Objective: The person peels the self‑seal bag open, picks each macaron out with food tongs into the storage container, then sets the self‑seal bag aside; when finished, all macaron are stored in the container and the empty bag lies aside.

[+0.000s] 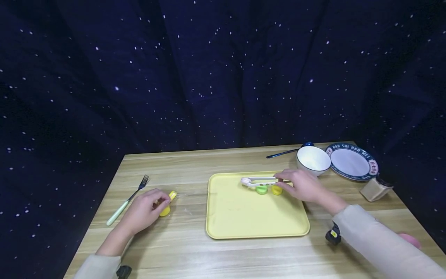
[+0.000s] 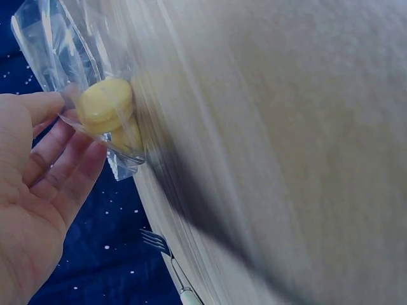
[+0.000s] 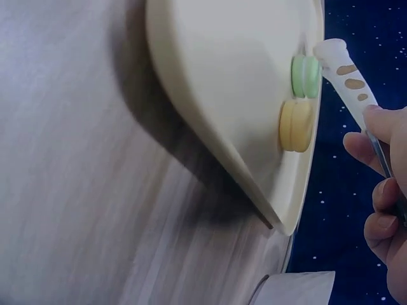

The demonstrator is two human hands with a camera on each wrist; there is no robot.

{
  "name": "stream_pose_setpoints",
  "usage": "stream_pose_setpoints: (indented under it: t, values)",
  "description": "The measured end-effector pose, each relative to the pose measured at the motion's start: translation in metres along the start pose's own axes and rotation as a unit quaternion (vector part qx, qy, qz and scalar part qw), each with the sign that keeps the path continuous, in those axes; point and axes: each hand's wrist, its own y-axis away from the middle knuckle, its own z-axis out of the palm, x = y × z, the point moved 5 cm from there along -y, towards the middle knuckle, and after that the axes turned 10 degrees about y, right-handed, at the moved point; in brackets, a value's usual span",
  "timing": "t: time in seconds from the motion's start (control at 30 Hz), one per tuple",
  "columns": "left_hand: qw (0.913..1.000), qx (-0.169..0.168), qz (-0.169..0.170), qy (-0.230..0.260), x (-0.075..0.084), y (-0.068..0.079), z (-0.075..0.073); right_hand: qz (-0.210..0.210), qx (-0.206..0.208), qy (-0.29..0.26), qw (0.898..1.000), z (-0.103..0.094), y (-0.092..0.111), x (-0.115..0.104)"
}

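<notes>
My left hand [image 1: 148, 207] pinches the edge of a clear plastic bag [image 2: 60, 47] at the table's left side. Yellow macarons [image 2: 107, 105] show through the plastic. My right hand [image 1: 301, 186] holds a pair of small white tongs [image 1: 259, 181] over the far part of a pale yellow tray [image 1: 258, 230]. The tongs' rounded white end points left; whether anything sits between the tips I cannot tell. Just below the tongs, a green macaron [image 3: 305, 76] and a yellow macaron [image 3: 296, 126] lie side by side on the tray.
A fork [image 1: 127, 201] with a pale green handle lies left of my left hand. At the back right are a white bowl [image 1: 313, 159], a dark blue spoon [image 1: 283, 153], a blue-rimmed plate [image 1: 350, 162] and a dark-lidded jar [image 1: 374, 190]. Something pink [image 1: 410, 240] shows behind my right sleeve.
</notes>
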Motion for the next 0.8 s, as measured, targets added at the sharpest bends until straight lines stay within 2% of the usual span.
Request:
stream_pose_setpoints:
  t: [0.3, 0.57, 0.8]
  values:
    - [0.9999, 0.0, -0.011, -0.001, 0.0009, 0.0001, 0.0007, -0.01, -0.019, 0.02, 1.0, 0.0013, 0.0028, -0.0018]
    - [0.9999, -0.002, -0.016, -0.004, 0.001, 0.0002, 0.0008, -0.029, -0.058, -0.013, 0.998, 0.0008, 0.0067, -0.003]
    - [0.9999, -0.002, -0.015, -0.001, 0.0013, -0.0001, 0.0008, -0.043, -0.069, -0.039, 0.996, -0.007, 0.0096, -0.0005]
